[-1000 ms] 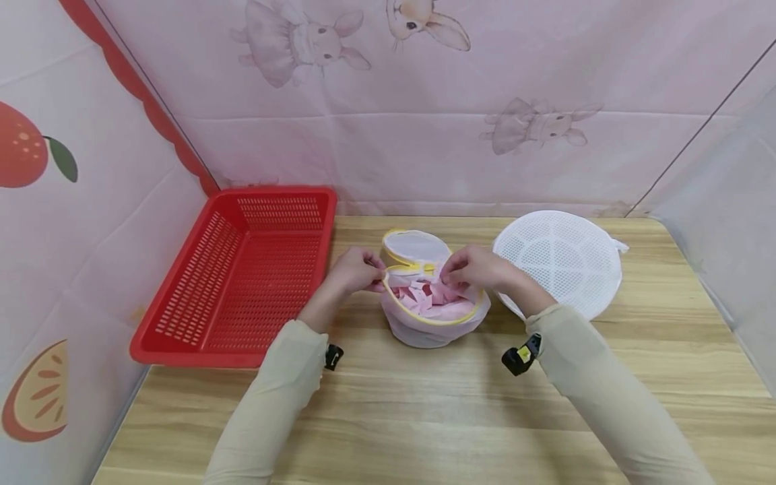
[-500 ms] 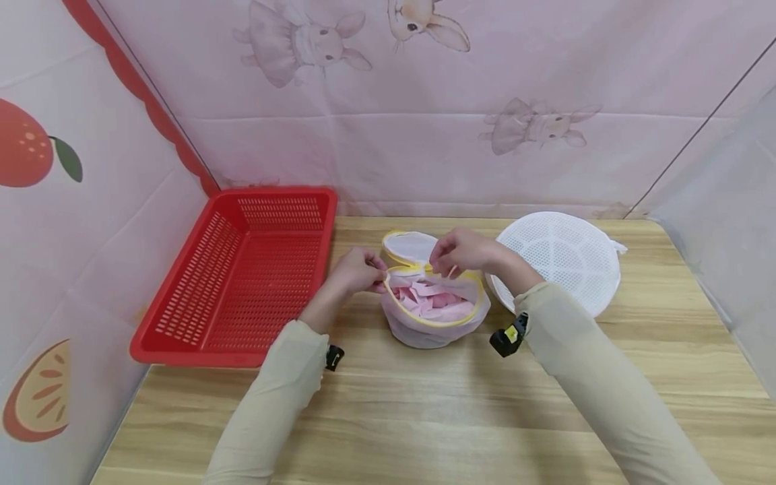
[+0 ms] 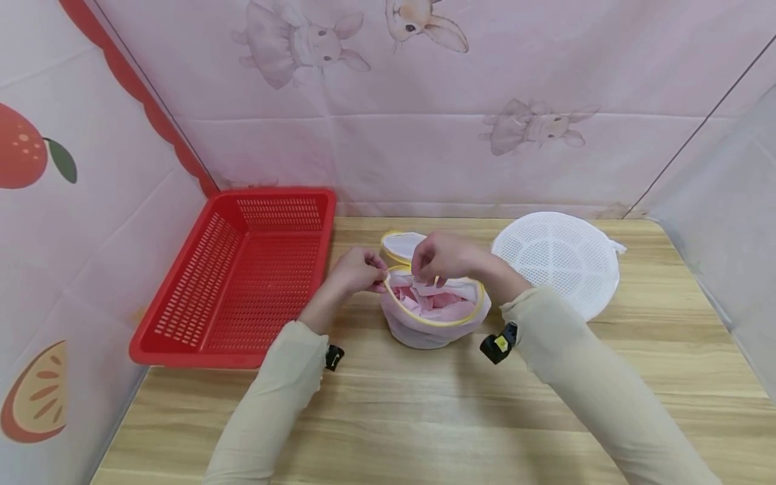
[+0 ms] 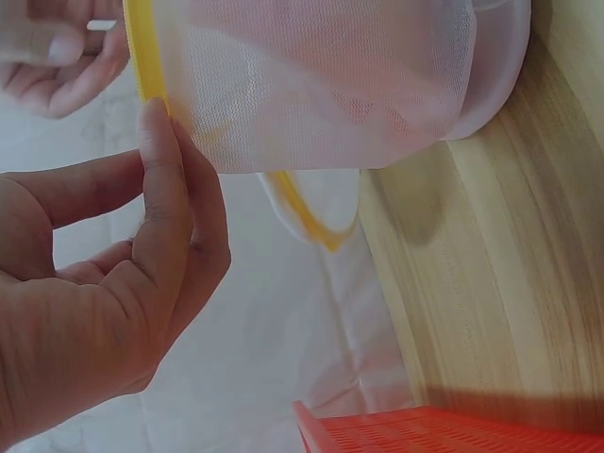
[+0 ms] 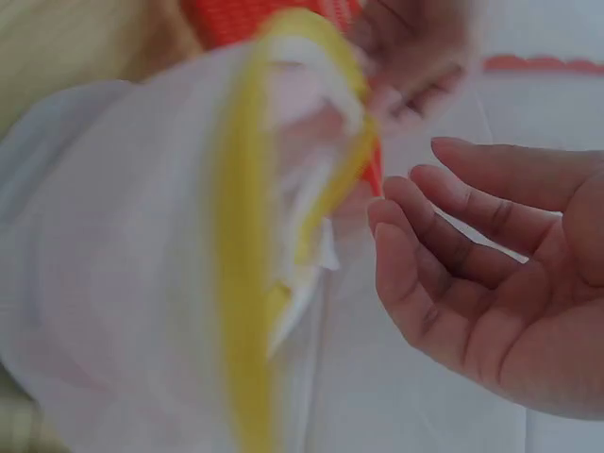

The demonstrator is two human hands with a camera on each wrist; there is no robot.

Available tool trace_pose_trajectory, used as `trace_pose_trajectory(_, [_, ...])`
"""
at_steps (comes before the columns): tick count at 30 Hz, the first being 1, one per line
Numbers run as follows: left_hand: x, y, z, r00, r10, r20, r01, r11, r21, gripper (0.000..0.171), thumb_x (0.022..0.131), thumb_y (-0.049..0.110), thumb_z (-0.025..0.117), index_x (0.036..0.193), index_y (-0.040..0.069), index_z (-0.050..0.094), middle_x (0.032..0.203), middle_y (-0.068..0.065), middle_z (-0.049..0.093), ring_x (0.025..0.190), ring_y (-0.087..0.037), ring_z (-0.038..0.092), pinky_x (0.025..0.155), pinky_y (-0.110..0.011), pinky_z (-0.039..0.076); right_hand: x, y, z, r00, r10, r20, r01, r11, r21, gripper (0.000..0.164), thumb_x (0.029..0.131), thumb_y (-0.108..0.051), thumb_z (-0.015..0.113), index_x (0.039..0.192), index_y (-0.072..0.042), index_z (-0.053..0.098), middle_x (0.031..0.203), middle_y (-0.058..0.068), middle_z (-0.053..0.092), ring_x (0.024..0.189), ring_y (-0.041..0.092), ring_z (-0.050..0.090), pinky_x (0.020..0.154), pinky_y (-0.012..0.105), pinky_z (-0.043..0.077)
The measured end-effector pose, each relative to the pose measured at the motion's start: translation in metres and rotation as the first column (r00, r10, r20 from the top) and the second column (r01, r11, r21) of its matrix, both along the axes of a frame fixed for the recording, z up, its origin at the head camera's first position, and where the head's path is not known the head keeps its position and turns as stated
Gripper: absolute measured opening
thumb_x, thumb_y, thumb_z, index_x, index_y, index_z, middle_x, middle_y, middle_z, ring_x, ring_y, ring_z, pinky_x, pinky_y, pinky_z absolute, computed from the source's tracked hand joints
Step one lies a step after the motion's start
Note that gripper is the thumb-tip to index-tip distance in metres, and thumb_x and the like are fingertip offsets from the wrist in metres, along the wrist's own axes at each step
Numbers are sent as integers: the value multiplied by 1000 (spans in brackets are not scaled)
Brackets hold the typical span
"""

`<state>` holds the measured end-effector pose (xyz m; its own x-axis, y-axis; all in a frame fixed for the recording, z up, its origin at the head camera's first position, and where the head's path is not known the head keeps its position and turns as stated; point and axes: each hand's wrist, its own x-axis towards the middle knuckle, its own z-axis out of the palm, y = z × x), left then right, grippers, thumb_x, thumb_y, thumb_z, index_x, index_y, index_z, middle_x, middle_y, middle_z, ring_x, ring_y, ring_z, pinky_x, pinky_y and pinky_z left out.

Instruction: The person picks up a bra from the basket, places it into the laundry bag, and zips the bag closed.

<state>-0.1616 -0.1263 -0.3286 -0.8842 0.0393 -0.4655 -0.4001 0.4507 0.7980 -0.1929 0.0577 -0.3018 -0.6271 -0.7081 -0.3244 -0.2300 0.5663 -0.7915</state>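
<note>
A small white mesh laundry bag (image 3: 418,333) with a yellow zipper edge stands on the table, its top unzipped. Folded-back, the round lid (image 3: 399,244) lies behind the opening, partly covered by a hand. Crumpled pink fabric (image 3: 445,302) fills the inside. My left hand (image 3: 356,271) pinches the yellow edge (image 4: 144,52) between thumb and fingers at the bag's left side. Over the back of the opening hovers my right hand (image 3: 447,259). In the right wrist view its fingers (image 5: 444,250) are loosely bent, thumb apart, with nothing between them.
To the left stands a red plastic basket (image 3: 230,361) with slotted walls. A flat round white mesh piece (image 3: 560,266) lies at the right, partly behind the right forearm. A pink printed backdrop (image 3: 412,155) rises along the table's (image 3: 418,417) back edge.
My right hand has moved left across the opening from the bag's right side, up off the pink fabric. The left hand keeps its pinch on the edge.
</note>
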Motion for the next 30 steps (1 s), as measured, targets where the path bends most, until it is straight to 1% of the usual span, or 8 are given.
trace_pose_trajectory(5, [2, 0, 2, 1000, 0, -11, 1, 1000, 14, 8, 87, -2, 55, 94, -5, 57, 85, -13, 53, 58, -12, 57, 65, -28, 54, 15, -4, -16, 988, 155, -23, -155, 988, -23, 12, 74, 11, 58, 80, 2, 63, 63, 4, 57, 55, 14, 53, 50, 21, 43])
trace_pose_trajectory(8, [2, 1, 3, 1000, -2, -14, 2, 1000, 7, 8, 86, -2, 55, 94, -5, 57, 85, -13, 54, 58, -12, 57, 63, -26, 54, 19, -2, -24, 983, 180, -19, -181, 983, -18, 10, 76, 9, 60, 82, 1, 63, 63, 2, 55, 55, 12, 51, 50, 19, 41])
trace_pose_trajectory(10, [3, 1, 3, 1000, -3, -15, 3, 1000, 6, 8, 86, -2, 55, 94, -5, 57, 86, -13, 53, 58, -12, 57, 62, -25, 54, 19, 3, -24, 983, 171, -63, -172, 985, -6, 10, 77, 7, 60, 84, 1, 64, 65, 0, 56, 57, 10, 51, 52, 20, 43])
trace_pose_trajectory(14, [2, 0, 3, 1000, 6, -9, -6, 1000, 1, 9, 86, -4, 55, 94, -5, 58, 86, -14, 54, 59, -13, 56, 61, -24, 53, 13, 21, -17, 986, 70, -153, -69, 998, 9, 8, 79, 4, 58, 85, 2, 64, 69, 2, 56, 61, 14, 53, 55, 24, 46])
trace_pose_trajectory(17, [2, -1, 2, 1000, 15, 3, -15, 1000, 3, 9, 86, -4, 55, 94, -5, 58, 87, -14, 54, 59, -14, 56, 61, -24, 54, 7, 38, -14, 983, -53, -178, 62, 997, 42, 5, 82, -1, 59, 84, 1, 62, 71, 4, 56, 62, 18, 54, 54, 25, 47])
trace_pose_trajectory(22, [2, -3, 0, 1000, 20, 18, -21, 1000, 7, 9, 86, -4, 55, 95, -5, 57, 88, -14, 54, 60, -14, 56, 62, -25, 54, 2, 62, -17, 950, -247, -190, 271, 957, 109, 8, 84, -6, 61, 85, 2, 62, 71, 7, 58, 60, 17, 54, 53, 25, 48])
trace_pose_trajectory(25, [2, -4, -1, 999, 29, 16, -29, 999, 15, 10, 86, -4, 55, 96, -6, 57, 87, -14, 54, 59, -14, 56, 61, -25, 54, 1, 70, -21, 937, -294, -187, 321, 937, 140, 10, 84, -7, 61, 83, 3, 62, 68, 8, 57, 56, 15, 52, 50, 25, 48])
trace_pose_trajectory(30, [2, -4, -1, 999, 39, 16, -40, 999, 24, 10, 86, -4, 55, 96, -6, 57, 87, -14, 53, 58, -13, 56, 62, -25, 54, 2, 72, -30, 929, -331, -166, 358, 917, 173, 12, 83, -9, 63, 79, 3, 62, 63, 10, 57, 47, 13, 50, 45, 24, 47])
